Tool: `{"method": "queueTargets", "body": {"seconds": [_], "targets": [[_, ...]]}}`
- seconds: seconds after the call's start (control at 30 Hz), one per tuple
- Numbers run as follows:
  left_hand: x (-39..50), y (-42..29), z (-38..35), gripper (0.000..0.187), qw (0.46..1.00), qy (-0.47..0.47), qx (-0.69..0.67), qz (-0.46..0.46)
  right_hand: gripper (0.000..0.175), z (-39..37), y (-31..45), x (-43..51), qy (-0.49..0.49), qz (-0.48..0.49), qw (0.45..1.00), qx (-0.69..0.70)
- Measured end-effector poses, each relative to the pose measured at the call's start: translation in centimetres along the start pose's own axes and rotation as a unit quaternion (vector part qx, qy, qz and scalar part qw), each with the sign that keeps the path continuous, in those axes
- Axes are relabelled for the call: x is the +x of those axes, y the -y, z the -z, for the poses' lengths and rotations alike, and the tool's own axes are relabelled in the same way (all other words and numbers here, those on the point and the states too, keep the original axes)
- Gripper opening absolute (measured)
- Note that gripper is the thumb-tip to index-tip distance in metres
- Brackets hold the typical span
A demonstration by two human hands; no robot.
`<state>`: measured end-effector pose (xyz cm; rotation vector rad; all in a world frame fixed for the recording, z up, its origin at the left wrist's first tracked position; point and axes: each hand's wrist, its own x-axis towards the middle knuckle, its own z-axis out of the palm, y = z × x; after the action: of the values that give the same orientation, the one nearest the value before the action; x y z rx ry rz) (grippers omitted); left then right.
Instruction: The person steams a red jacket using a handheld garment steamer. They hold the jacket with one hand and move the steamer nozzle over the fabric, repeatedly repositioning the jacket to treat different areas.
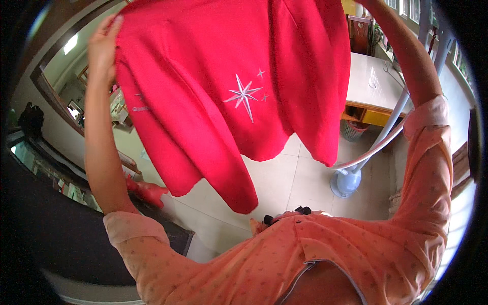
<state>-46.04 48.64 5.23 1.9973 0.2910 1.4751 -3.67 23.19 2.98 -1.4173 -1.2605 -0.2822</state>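
A bright red garment (pixel 198 87) with silver embroidered stars hangs spread out in front of me, its lower edges dangling above the tiled floor. My left hand (pixel 103 45) grips its upper left edge, fingers and thumb closed on the cloth. My right arm reaches up past the garment's right side, but my right hand lies beyond the top edge of the picture, so its hold cannot be seen. The top of the garment is also cut off.
At the right stand a pale blue garment steamer (pixel 346 183) with its hose (pixel 377 148) and pole, a white-topped table (pixel 375 78), a wooden chair (pixel 359 32) and a plastic basket (pixel 353 130). A dark cabinet (pixel 72 236) borders the left, with a red object (pixel 148 190) near it.
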Motion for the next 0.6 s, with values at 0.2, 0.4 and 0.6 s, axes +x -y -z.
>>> {"method": "queueTargets", "body": {"seconds": [0.2,0.4,0.6], "targets": [[-8.7,2.0,-3.8,0.024,0.977,0.007,-0.056,-0.208,0.023,-5.1,-8.3,-9.0,-0.171,-0.065,0.952,-0.245],[-13.0,14.9,-4.3,0.024,0.985,0.160,0.069,-0.010,0.036,-8.7,-11.3,-13.9,0.172,-0.106,0.975,0.090],[-9.5,14.9,0.6,0.024,0.973,0.150,-0.033,0.172,0.034,-7.1,-3.6,-13.5,0.225,-0.230,0.861,0.393]]}}
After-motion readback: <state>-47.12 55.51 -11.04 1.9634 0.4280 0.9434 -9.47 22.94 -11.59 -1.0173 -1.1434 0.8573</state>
